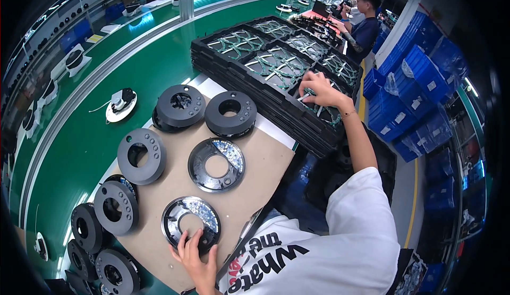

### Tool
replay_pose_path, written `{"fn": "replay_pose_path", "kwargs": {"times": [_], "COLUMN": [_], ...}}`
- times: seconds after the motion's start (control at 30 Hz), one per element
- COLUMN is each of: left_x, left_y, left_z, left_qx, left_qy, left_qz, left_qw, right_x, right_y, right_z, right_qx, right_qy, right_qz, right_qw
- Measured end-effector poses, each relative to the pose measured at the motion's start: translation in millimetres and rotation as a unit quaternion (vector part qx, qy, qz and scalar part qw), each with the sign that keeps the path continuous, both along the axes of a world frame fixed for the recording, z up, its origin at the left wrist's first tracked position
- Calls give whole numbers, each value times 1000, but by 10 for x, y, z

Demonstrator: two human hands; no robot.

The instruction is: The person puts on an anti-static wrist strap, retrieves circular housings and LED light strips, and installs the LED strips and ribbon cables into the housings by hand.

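My left hand (195, 258) lies with spread fingers on the near edge of a shiny black ring-shaped housing (211, 210), whose inside shows bright speckled reflections. A second open black housing (197, 175) lies just beyond it. At the right, my right hand (321, 90) reaches over a black compartment tray (249, 90). Its fingers are bent together around a slim white piece that belongs to, or lies against, the green-and-white ring parts; the fingers partly hide it. More green-and-white ring parts (276, 66) fill the tray's compartments, and several trays are stacked beneath.
Several dark grey round housings (142, 156) stand along the left of the brown cardboard sheet (159, 231). A white disc with a small motor (121, 105) sits on the green conveyor (159, 77). Blue bins (409, 98) are piled at right; a co-worker (364, 24) stands beyond the trays.
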State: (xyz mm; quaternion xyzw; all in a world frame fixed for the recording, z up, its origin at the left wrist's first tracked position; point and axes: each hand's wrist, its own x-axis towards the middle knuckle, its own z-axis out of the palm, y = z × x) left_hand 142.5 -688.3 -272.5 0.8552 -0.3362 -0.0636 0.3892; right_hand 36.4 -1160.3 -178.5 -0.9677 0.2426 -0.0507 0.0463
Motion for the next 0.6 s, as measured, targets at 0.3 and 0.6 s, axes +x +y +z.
{"fn": "replay_pose_path", "kwargs": {"times": [0.3, 0.6], "left_x": [0, -71], "left_y": [109, -51], "left_z": [13, 414], "left_qx": [6, -186], "left_qy": [-18, -46], "left_qz": [5, 71], "left_qw": [1000, 979], "right_x": [-77, 376], "right_y": [210, 1449], "right_z": [475, 495], "right_qx": [-13, 155], "right_qy": [-296, -430], "right_qz": [41, 180], "right_qw": [954, 871]}}
